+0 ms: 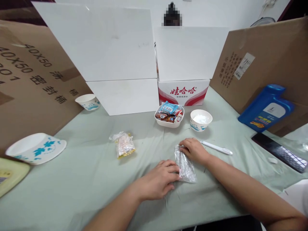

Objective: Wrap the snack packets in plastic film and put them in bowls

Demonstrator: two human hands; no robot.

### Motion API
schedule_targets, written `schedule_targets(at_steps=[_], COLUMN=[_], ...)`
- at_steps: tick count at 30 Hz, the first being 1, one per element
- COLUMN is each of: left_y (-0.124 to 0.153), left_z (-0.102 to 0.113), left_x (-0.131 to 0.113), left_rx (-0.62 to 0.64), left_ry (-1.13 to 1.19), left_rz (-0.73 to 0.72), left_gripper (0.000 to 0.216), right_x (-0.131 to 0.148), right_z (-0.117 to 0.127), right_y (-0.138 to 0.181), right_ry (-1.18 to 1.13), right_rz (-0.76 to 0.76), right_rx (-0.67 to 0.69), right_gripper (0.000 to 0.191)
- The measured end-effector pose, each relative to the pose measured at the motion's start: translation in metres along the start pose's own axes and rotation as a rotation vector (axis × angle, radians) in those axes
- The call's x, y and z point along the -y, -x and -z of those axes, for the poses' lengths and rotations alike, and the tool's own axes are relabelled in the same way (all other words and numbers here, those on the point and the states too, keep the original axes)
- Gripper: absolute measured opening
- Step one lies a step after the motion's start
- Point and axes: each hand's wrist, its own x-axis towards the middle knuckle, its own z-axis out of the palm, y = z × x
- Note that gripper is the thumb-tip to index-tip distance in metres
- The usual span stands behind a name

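Observation:
A crinkled clear plastic bag (185, 166) lies on the green cloth between my two hands. My right hand (195, 150) is closed on the bag's upper end with bent fingers. At the bag's left edge rests my left hand (161, 179), its fingers slightly bent and apart, the fingertips touching the plastic. Just beyond my right hand is a white plastic knife-like strip (216, 148); its exact kind is unclear. Further left, a clear and yellow crumpled packet (125, 145) sits apart from both hands.
A white bowl (157, 121) full of small snack packets and a paper cup (195, 125) with white contents stand ahead. Paper bowls (51, 154) lie tipped at left. At right are a blue bottle (263, 109) and a phone (279, 152). Cardboard boxes (264, 61) and white panels (120, 48) enclose the table.

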Motion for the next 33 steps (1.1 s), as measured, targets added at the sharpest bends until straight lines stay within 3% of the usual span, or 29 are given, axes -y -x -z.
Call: schedule_targets(at_steps=[4, 10, 13, 15, 18, 21, 24, 26, 28, 31, 33], left_y=[0.0, -0.002, -0.006, -0.009, -0.012, -0.012, -0.01, -0.009, -0.008, -0.008, -0.008], left_z=[0.001, 0.003, -0.004, -0.011, -0.018, -0.017, -0.011, -0.007, -0.004, -0.005, -0.006], left_x=[0.002, -0.001, -0.002, 0.0, 0.005, 0.007, 0.007, 0.008, 0.009, 0.012, 0.013], left_rx=[-0.051, -0.365, -0.265, -0.205, -0.222, -0.274, -0.354, -0.414, -0.449, -0.411, -0.358], left_ry=[0.043, 0.006, -0.079, -0.107, -0.127, -0.127, -0.082, -0.034, 0.016, 0.058, 0.048], left_rz=[-0.033, 0.026, -0.076, -0.106, -0.115, -0.123, -0.042, 0.06, 0.154, 0.181, 0.165], left_gripper=[0.034, 0.038, 0.04, 0.023, 0.007, 0.01, 0.015, 0.017, 0.02, 0.021, 0.044], right_x=[-0.004, 0.0, -0.001, -0.008, -0.02, -0.019, -0.002, 0.01, 0.016, 0.018, 0.017], right_z=[-0.004, -0.006, -0.007, -0.005, 0.004, 0.016, 0.025, 0.026, 0.024, 0.021, 0.022], right_y=[0.0, -0.002, -0.002, -0.002, -0.001, 0.004, 0.009, 0.01, 0.011, 0.012, 0.014], right_ry=[0.052, 0.123, 0.148, 0.174, 0.172, -0.022, -0.314, -0.399, -0.391, -0.347, -0.341], right_rz=[0.024, 0.027, -0.019, -0.123, -0.26, -0.069, 0.319, 0.46, 0.491, 0.494, 0.503], right_rx=[-0.008, -0.011, -0.038, -0.093, -0.261, -0.359, -0.109, 0.087, 0.175, 0.2, 0.195], right_gripper=[0.014, 0.013, 0.015, 0.017, 0.017, 0.024, 0.039, 0.051, 0.053, 0.034, 0.022])
